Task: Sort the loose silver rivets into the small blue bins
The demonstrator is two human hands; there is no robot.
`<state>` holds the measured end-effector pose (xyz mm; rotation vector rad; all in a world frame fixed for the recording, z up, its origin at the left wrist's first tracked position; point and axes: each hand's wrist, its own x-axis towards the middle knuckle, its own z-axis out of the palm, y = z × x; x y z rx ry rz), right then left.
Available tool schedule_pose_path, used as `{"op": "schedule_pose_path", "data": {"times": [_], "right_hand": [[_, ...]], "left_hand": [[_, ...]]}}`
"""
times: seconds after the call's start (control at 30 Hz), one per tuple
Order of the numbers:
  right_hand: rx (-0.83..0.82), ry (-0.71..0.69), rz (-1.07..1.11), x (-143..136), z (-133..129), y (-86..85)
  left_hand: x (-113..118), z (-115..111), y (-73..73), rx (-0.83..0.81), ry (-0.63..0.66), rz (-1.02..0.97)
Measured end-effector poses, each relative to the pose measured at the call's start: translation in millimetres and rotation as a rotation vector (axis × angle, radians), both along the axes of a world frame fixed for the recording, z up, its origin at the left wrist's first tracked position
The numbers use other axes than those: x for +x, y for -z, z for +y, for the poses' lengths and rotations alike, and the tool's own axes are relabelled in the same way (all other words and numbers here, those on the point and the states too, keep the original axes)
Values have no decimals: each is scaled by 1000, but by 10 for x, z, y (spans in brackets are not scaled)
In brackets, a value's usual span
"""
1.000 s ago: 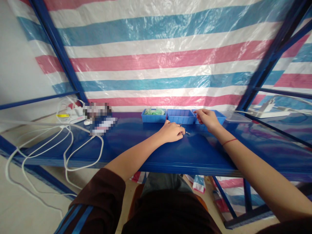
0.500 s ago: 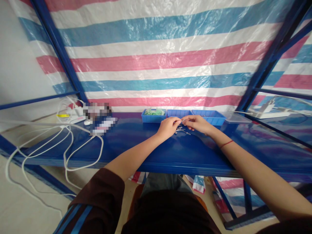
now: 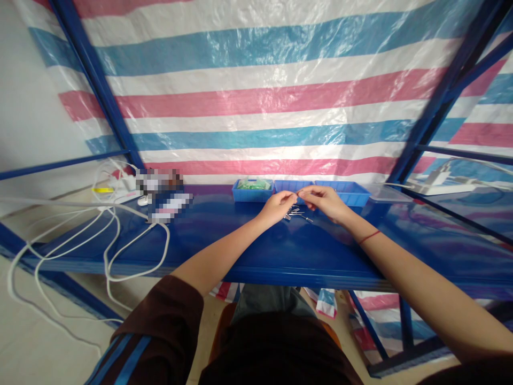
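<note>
My left hand (image 3: 281, 205) and my right hand (image 3: 321, 202) meet fingertip to fingertip above the blue tabletop (image 3: 276, 246). Both are closed in a pinch around something too small to make out. Just below them lies a small pile of thin metal pieces (image 3: 294, 213), partly covered by my hands. Behind my hands stand a blue bin with a green bagged item (image 3: 253, 184), a middle blue bin (image 3: 289, 185) and a right blue bin (image 3: 350, 195). My right hand partly hides the middle and right bins.
White cables (image 3: 114, 240) loop over the table's left side and hang off its front edge. Near them sits a pixelated item (image 3: 170, 206). A clear plastic lid (image 3: 388, 193) and a white power strip (image 3: 449, 184) are at the right. Blue frame posts (image 3: 96, 85) flank the striped sheet (image 3: 256, 101).
The fingertips of both hands have drawn closer together. A thin light piece seen between them earlier is now hidden, and more of the metal pile shows.
</note>
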<state>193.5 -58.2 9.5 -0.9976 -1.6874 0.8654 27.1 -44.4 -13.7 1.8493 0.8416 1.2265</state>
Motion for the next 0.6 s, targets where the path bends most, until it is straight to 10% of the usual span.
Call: {"op": "schedule_pose_path", "data": {"times": [0.6], "right_hand": [[226,75,-155,11,13,-11]], "left_hand": [[-36,54,6,171,-179,64]]}}
